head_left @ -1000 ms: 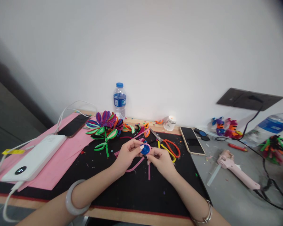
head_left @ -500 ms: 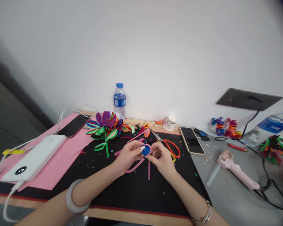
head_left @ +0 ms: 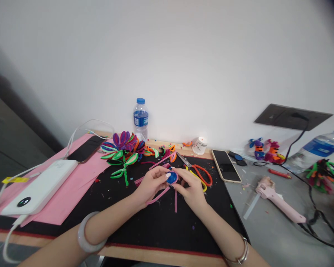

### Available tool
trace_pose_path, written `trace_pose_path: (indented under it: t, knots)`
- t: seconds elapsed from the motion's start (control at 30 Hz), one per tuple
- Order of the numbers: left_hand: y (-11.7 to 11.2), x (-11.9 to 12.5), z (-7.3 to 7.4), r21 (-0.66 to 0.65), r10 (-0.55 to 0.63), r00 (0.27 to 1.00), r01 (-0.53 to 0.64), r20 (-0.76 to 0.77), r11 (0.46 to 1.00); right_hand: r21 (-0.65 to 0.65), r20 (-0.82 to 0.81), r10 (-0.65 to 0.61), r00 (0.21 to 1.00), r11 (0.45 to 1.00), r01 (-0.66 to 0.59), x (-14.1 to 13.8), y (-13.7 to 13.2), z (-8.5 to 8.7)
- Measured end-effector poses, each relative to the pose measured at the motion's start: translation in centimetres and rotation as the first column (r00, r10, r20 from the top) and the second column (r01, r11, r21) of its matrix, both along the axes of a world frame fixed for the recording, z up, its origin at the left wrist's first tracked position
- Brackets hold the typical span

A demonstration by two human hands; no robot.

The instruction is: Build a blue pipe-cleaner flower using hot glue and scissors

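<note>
Over the black mat (head_left: 144,222) my left hand (head_left: 151,184) pinches a small round blue cap (head_left: 172,177) with a pink pipe cleaner (head_left: 158,194) looped round it. My right hand (head_left: 189,186) meets it from the right, fingers curled on the same pink pipe cleaner at the cap's edge. Loose ends of the pipe cleaner trail down onto the mat under both hands. Orange and yellow-handled scissors (head_left: 199,175) lie just behind my right hand.
Pipe-cleaner flowers (head_left: 124,150) and a water bottle (head_left: 140,118) stand at the back. A power bank (head_left: 40,191) with cables lies on pink paper (head_left: 72,185) at left. A phone (head_left: 226,165), pink glue gun (head_left: 278,204), small figures (head_left: 265,150) and black cords lie at right.
My right hand has shifted slightly left and closer round the blue cap; both hands dipped a little toward the mat. Otherwise nothing moved.
</note>
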State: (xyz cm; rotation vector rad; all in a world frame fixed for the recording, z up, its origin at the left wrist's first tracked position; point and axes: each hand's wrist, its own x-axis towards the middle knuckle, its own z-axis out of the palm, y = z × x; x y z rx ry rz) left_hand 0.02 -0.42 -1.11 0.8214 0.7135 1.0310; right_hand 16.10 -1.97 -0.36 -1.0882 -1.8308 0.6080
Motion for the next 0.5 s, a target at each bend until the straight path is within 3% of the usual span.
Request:
trace_pose_path:
  t: [0.5]
  knots:
    - [-0.07,0.05,0.03,0.005,0.016,0.999,-0.015,-0.030,1.000,-0.031,0.012,0.007,1.000,0.999,-0.006,-0.03,-0.10,-0.34]
